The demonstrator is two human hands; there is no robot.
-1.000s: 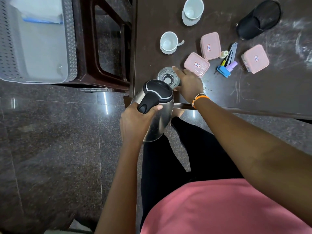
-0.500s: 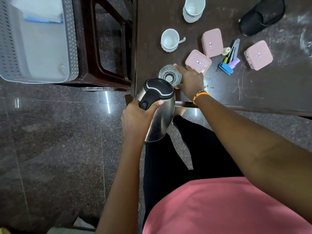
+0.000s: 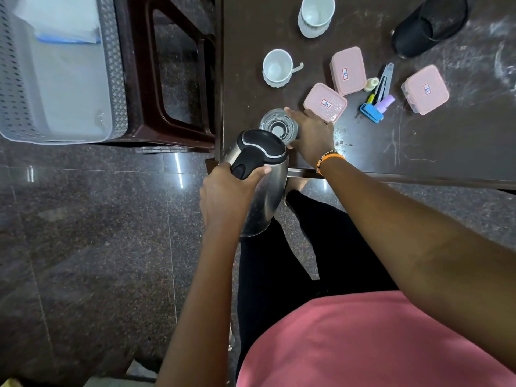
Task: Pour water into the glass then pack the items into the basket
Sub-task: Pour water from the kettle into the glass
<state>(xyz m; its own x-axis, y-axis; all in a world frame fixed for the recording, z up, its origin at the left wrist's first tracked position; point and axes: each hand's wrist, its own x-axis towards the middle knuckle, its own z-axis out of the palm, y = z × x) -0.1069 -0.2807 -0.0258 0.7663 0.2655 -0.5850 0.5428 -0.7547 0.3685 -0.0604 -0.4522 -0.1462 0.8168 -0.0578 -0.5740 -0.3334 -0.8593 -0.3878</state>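
A clear glass (image 3: 276, 125) stands near the front left corner of the dark table (image 3: 460, 152). My right hand (image 3: 311, 135) wraps its right side and holds it steady. My left hand (image 3: 227, 195) grips the black handle of a steel kettle (image 3: 262, 177), which is tilted with its top over the glass's near rim. Whether water is flowing cannot be seen. The grey perforated basket (image 3: 114, 79) rests on a brown stool at the far left.
On the table lie two white cups (image 3: 276, 68) (image 3: 317, 13), three pink lidded boxes (image 3: 325, 101) (image 3: 349, 69) (image 3: 425, 89), a cluster of small items with a blue clip (image 3: 371, 113) and a black slipper (image 3: 430, 23). The brown stool (image 3: 156, 127) stands left of the table.
The kettle has tipped a little further toward the glass, its lid now overlapping the near rim. My right hand stays on the glass.
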